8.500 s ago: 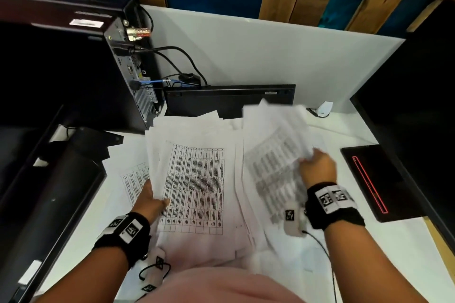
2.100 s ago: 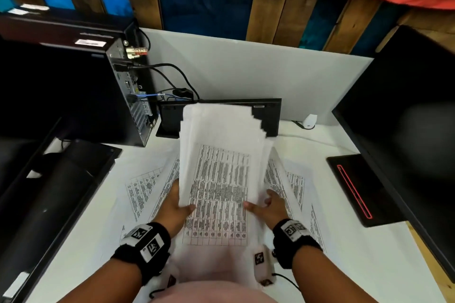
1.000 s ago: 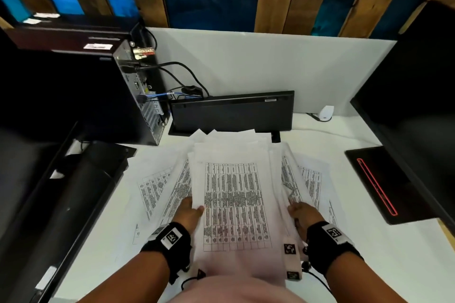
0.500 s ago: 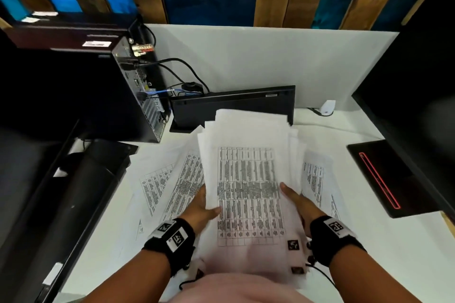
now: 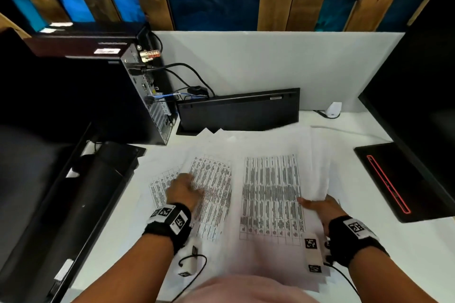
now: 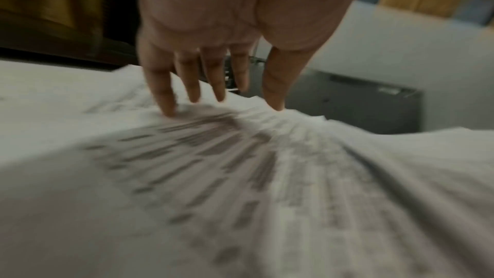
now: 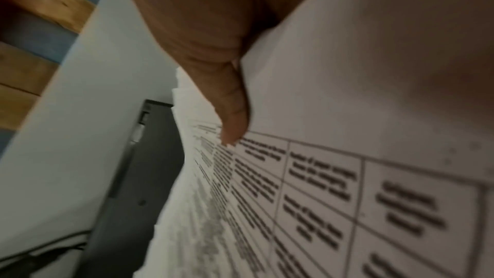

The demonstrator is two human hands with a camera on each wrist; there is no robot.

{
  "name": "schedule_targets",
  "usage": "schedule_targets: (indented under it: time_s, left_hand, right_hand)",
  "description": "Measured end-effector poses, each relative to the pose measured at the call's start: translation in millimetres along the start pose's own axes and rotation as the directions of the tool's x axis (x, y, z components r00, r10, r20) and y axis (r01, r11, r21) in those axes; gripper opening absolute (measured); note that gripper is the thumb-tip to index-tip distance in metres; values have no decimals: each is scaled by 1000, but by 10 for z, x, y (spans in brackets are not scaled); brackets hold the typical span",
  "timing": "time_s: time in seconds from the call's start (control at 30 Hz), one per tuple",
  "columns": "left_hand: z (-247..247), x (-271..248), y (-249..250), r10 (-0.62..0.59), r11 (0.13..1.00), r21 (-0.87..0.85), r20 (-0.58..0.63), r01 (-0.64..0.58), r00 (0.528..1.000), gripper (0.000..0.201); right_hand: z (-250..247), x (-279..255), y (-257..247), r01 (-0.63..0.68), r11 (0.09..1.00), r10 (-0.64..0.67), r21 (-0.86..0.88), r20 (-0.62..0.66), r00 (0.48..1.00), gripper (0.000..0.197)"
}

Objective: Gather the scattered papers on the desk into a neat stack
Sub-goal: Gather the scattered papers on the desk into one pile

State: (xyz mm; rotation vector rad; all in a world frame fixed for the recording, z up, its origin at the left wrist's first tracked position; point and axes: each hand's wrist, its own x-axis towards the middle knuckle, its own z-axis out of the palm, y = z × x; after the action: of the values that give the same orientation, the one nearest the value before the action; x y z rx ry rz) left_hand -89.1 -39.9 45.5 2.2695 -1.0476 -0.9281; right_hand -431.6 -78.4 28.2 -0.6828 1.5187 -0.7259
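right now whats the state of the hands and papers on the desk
left hand: open, fingers spread, touching the loose sheets
right hand: grips the stack's right edge
stack: gathered, edges uneven
loose sheets: flat on the desk, fanned out left of the stack

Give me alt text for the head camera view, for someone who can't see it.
A person's right hand holds a thick bundle of printed papers by its right edge, thumb on top, while the left hand reaches with straight fingers onto loose sheets spread on a white desk. A black keyboard stands against the partition behind.
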Motion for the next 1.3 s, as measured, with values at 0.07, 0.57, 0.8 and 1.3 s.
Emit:
schedule_targets:
  time_s: [0.07,0.57,0.8,1.3]
  left_hand:
    - [-87,44,-175,-98,934,332,-108,129,989,77]
    - [-223,-362,302,49,963,268,-77,-27,996,13]
    - [-870,-1059,1397,476,865,-24,-270,-500,837,5]
    - [929,-808,621,14,997,67,134,-23,991,28]
  right_hand:
    - [-24,-8,51,-32,998,29,-47,-57,998,77]
    - [-300,526,595,-56,978,49,-200,-42,998,145]
    - [-199,164,227,-85,989,84,-120,-17,996,115]
    - [-239,103,157,-197,975,190,101,73,979,115]
